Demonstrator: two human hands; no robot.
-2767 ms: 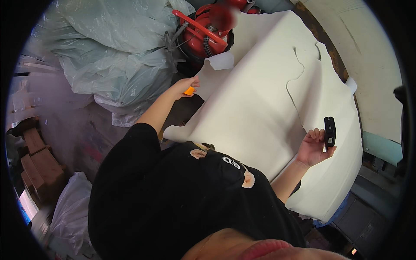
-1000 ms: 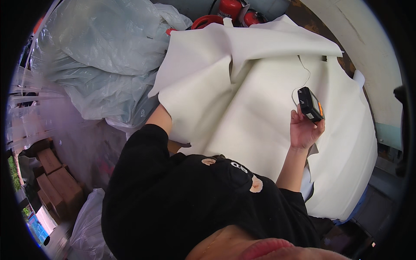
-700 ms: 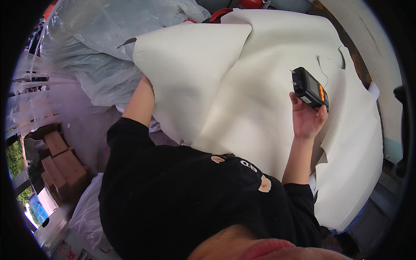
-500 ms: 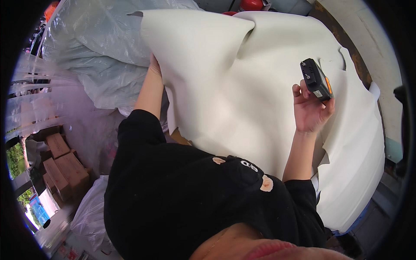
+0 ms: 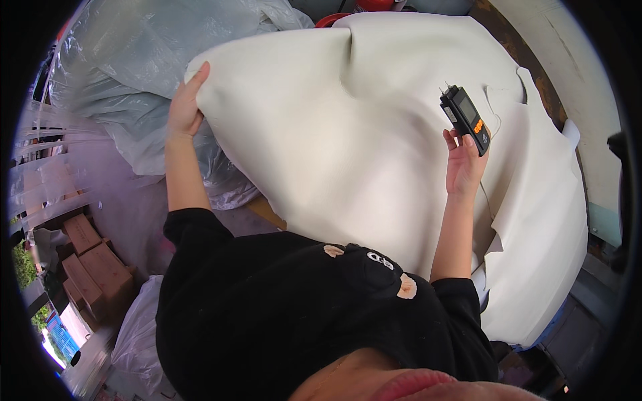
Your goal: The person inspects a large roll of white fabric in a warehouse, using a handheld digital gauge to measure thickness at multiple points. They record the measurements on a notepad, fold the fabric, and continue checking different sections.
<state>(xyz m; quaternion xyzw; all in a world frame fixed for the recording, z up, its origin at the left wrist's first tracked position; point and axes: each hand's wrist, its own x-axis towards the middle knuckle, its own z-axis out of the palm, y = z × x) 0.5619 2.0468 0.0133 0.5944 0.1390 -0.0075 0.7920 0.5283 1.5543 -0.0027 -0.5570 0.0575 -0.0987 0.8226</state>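
A large cream-white leather hide (image 5: 294, 113) spreads in front of me, with soft folds and an irregular edge. At its far left corner my left hand (image 5: 185, 110) is closed on the edge, thumb on top and the other fingers partly hidden. Over the right part of the hide, my right hand (image 5: 465, 167) grips a black pin-type moisture meter (image 5: 461, 110) with orange buttons. Its two metal pins point up and away from me, apart from the leather. A small screen on it faces up, too small to read.
Crumpled clear plastic sheeting (image 5: 134, 67) lies to the left of the hide. Brown cardboard boxes (image 5: 100, 267) are stacked at the lower left, near a white plastic bag (image 5: 139, 327). A pale wall (image 5: 568, 73) runs along the right. Something red (image 5: 373, 5) stands at the far edge.
My left hand has moved left with the hide's edge, and its thumb now shows on top. The moisture meter has turned so its screen and buttons face up, shifting slightly left.
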